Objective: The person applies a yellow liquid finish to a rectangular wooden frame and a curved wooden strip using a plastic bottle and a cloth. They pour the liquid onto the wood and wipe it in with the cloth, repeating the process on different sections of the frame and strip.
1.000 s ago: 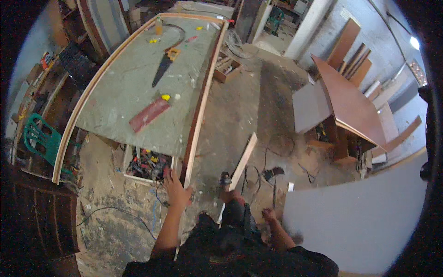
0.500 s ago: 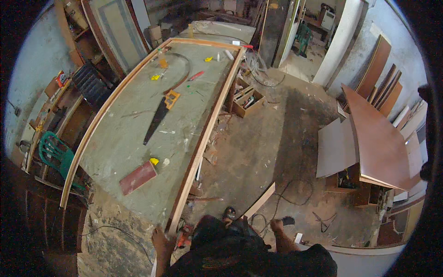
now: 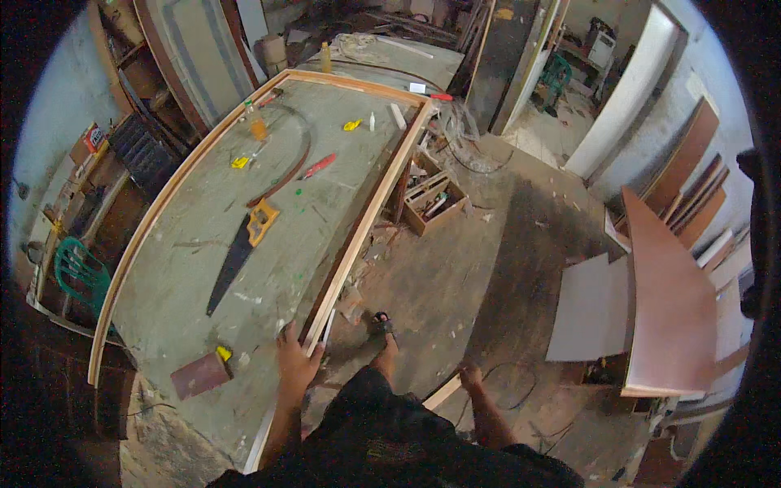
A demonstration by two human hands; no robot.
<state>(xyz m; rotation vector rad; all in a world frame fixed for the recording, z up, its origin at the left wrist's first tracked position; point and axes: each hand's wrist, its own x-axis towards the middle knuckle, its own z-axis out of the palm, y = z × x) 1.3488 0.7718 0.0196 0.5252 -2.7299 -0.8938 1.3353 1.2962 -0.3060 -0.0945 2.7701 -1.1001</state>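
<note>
Grey-green worktable (image 3: 187,329) fills centre-left, bearing a three-sided wooden frame (image 3: 368,229); a push on its unbraced near end could strain the corners. Mid-table, the handsaw (image 3: 230,268) could slide if knocked. Lower centre, a pale wooden strip (image 3: 440,393) meets the right hand (image 3: 470,378), finger closure unclear; the left hand (image 3: 298,364) parts thumb from fingers at the rail end, grip uncertain.

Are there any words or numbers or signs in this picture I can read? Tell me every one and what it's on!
None that I can quote for you.
Box at the far left: it has printing, but too small and blurred to quote.
Shirt at the bottom: faint marks on the dark cloth, too blurred to read.
White thing near the table's far corner: too small to tell if it has writing.
</note>
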